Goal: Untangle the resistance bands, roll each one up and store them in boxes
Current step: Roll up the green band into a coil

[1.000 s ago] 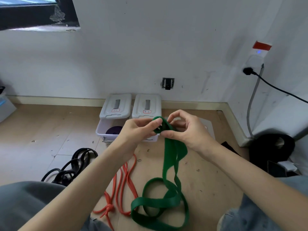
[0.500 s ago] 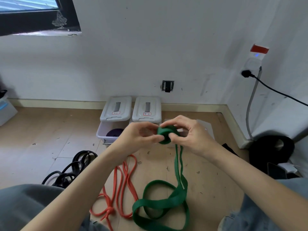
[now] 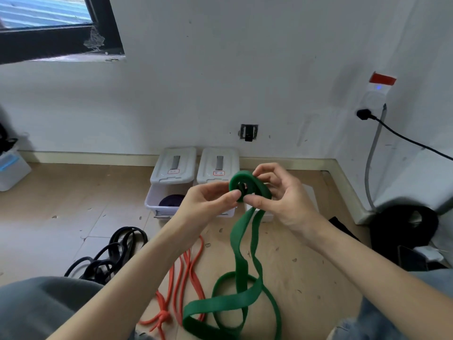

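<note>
Both hands hold the green resistance band (image 3: 241, 244) up in front of me, its top end wound into a small roll. My left hand (image 3: 208, 202) pinches the roll's left side. My right hand (image 3: 282, 195) curls round its right side. The band's loose length hangs down and lies in loops on the floor. An orange band (image 3: 186, 273) with a knot lies on the floor left of it. A black band (image 3: 110, 256) lies tangled further left. An open white box (image 3: 157, 200) holds a rolled purple band (image 3: 171, 200).
Two white lids (image 3: 175, 165) lie by the wall behind the boxes. A second box sits behind my hands. A black round object (image 3: 402, 229) and a power cable (image 3: 404, 138) are at the right. My knees frame the lower corners. A translucent bin (image 3: 12, 168) stands far left.
The roll at the band's top has grown larger and looser-looking, and both hands have turned it a little further. The hanging length has shifted slightly.
</note>
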### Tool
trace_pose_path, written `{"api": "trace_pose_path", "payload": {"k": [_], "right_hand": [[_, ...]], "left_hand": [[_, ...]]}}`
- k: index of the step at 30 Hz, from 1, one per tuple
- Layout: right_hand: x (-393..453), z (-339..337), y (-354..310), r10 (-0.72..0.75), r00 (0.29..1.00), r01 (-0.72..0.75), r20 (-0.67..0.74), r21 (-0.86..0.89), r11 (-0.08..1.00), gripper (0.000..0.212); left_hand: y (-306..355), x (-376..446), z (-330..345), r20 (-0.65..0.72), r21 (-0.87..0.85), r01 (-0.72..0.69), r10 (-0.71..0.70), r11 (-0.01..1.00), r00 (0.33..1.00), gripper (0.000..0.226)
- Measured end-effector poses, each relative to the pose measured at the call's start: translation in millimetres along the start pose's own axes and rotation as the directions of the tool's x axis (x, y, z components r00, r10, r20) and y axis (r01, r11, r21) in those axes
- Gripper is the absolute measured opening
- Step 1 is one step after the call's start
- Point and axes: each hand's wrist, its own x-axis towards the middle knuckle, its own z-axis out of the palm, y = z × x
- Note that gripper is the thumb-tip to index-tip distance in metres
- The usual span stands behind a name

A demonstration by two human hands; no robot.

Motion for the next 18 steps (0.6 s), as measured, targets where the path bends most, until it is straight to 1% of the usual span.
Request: {"api": "trace_pose_path", "payload": {"k": [1,3,5,6,7,8,10,12,13,14,15,18], "right_hand": [[1,-1,-2,-0.017,1.0,0.017,0.01,-0.057,0.998,0.033],[2,-7,-6,-0.084,0.994,0.1,0.073,-0.263,0.96,0.035],[2,-10,-8,-0.161,0.967,0.238,0.196,-0.482,0.843,0.038],[1,-10,-7,-0.18,0.952,0.289,0.248,-0.531,0.797,0.04],[0,-9,-7,-0.187,0.943,0.312,0.275,-0.538,0.783,0.041],[0,-9,-6,-0.193,0.942,0.314,0.276,-0.513,0.799,0.041],[1,-12,-9,-0.162,0.964,0.235,0.212,-0.387,0.892,0.043],[3,-15,-15,-0.09,0.988,0.11,0.128,-0.165,0.98,0.041],[3,-16,-16,-0.058,0.994,0.061,0.09,-0.034,0.998,0.042],[3,-15,-17,-0.041,0.998,0.038,0.055,0.058,0.998,0.043],[3,-13,-16,-0.039,0.999,0.036,0.026,0.09,0.995,0.043],[0,-6,-14,-0.054,0.999,0.054,0.004,0.029,0.998,0.037]], "left_hand": [[0,0,-1,0.007,0.056,-0.001,0.001,0.998,1.0,0.028],[2,1,-5,0.034,0.199,-0.013,0.007,0.98,0.999,0.029],[2,2,-6,0.069,0.308,-0.042,0.022,0.951,0.997,0.036],[2,2,-6,0.089,0.355,-0.066,0.037,0.932,0.995,0.038],[3,1,-6,0.1,0.389,-0.087,0.052,0.917,0.994,0.037],[5,0,-6,0.099,0.39,-0.099,0.065,0.915,0.993,0.036],[10,-3,-8,0.073,0.31,-0.095,0.076,0.946,0.994,0.033],[17,-3,-10,0.062,0.203,-0.09,0.078,0.975,0.995,0.033],[19,-3,-10,0.057,0.155,-0.089,0.081,0.984,0.995,0.034],[21,-3,-9,0.047,0.111,-0.091,0.086,0.99,0.995,0.033],[23,-3,-9,0.03,0.074,-0.094,0.092,0.993,0.995,0.033],[23,-1,-9,0.0,0.051,-0.09,0.09,0.995,0.996,0.038]]}}
